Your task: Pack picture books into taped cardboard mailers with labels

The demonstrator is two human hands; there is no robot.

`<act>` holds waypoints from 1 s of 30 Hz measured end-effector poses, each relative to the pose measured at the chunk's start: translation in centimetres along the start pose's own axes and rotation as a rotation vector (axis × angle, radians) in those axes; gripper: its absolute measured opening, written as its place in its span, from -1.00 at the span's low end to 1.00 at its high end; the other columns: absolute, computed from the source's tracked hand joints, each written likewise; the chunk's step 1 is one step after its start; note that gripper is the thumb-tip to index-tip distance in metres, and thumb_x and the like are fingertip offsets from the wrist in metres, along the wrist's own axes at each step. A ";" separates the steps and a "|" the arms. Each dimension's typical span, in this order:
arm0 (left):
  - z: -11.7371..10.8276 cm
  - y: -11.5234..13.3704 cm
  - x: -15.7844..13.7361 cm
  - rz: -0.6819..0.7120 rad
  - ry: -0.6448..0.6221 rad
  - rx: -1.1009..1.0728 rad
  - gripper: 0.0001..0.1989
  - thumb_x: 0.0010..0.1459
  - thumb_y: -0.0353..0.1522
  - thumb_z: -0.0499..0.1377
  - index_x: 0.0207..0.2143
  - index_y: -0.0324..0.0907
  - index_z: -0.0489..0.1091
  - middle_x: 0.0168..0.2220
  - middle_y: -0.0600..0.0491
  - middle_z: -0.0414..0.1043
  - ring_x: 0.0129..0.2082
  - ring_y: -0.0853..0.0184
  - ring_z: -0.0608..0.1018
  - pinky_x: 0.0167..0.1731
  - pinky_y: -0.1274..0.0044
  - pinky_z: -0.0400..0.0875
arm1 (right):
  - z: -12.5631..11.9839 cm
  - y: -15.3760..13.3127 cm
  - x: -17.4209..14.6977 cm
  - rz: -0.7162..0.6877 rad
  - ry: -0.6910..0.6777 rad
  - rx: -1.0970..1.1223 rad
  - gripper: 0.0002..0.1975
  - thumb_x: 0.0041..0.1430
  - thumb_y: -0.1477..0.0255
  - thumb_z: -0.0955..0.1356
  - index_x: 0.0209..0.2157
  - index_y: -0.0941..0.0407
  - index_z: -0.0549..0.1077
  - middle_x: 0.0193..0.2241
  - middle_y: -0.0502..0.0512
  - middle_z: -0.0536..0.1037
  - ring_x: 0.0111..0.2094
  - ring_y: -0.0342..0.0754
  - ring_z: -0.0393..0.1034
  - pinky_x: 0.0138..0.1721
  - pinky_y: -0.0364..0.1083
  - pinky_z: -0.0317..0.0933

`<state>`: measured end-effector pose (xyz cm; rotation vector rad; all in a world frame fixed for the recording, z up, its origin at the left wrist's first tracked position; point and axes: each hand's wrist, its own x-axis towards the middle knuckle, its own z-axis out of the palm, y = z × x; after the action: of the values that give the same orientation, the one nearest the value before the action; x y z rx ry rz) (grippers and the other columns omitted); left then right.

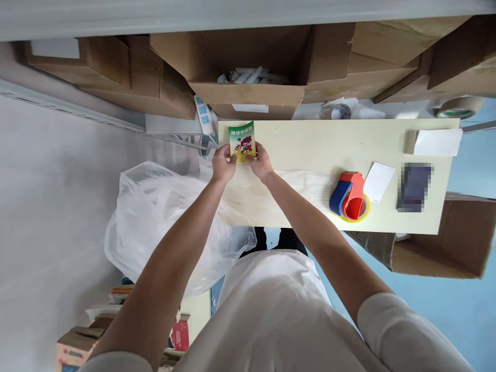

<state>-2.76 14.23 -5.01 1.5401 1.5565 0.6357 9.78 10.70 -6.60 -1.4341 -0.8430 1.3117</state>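
A small green and yellow booklet (242,140) with cartoon figures and Chinese characters on its cover is held up over the left end of the table. My left hand (223,164) pinches its lower left edge, thumb in front. On the opposite edge, my right hand (261,162) grips it the same way. The fingers behind the booklet are hidden. Beneath my forearms, a sheet of clear plastic (306,183) lies across the pale table (337,139).
Right of my arms sit a red and blue tape dispenser (351,196), a white card (380,182), a blurred dark rectangle (415,187) and a white stack (437,142). Cardboard boxes (248,94) line the back. Plastic bags (155,217) bulge at left, near a power strip (203,114).
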 end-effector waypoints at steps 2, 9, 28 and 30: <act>0.7 1.5 -2.0 0.026 -0.015 -0.044 -0.57 0.09 -0.46 0.13 0.04 -0.16 0.21 -0.05 -0.05 0.38 -0.13 0.31 0.52 -0.15 0.48 0.44 | -1.6 -0.9 -2.0 -0.045 0.112 -0.045 -0.50 0.16 0.24 0.27 0.09 0.12 0.16 -0.05 0.18 0.41 -0.05 0.01 0.32 -0.03 0.06 0.25; 6.0 3.8 -13.7 -0.072 -0.317 -0.240 -0.51 0.04 -0.47 0.17 0.03 -0.12 0.15 -0.07 -0.05 0.36 -0.25 0.36 0.54 -0.33 0.54 0.48 | -9.5 -0.2 -16.8 0.056 0.365 -0.355 -0.53 0.16 0.21 0.26 0.06 0.12 0.23 -0.17 0.22 0.44 -0.27 -0.01 0.36 -0.27 -0.02 0.31; 11.8 3.5 -22.1 0.543 -0.610 0.617 -0.44 0.09 -0.40 0.15 0.17 -0.19 0.15 0.26 -0.19 0.03 0.21 0.03 0.19 0.11 0.24 0.20 | -15.1 7.7 -27.0 0.083 0.591 -0.939 -0.51 0.10 0.42 0.26 0.10 0.15 0.22 0.07 0.36 0.25 0.11 0.21 0.13 0.02 0.21 0.12; 11.8 3.5 -22.3 0.565 -0.647 0.673 -0.42 0.09 -0.40 0.14 0.18 -0.20 0.13 0.27 -0.18 0.02 0.20 0.04 0.19 0.09 0.26 0.21 | -15.1 8.0 -27.4 0.084 0.624 -0.868 -0.45 0.08 0.42 0.26 0.14 0.17 0.16 0.12 0.40 0.19 0.16 0.22 0.07 0.05 0.24 0.09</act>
<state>6.66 -9.39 -3.71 2.4173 0.8508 -0.1567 18.80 -20.33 -7.00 -2.3968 -0.9555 0.4474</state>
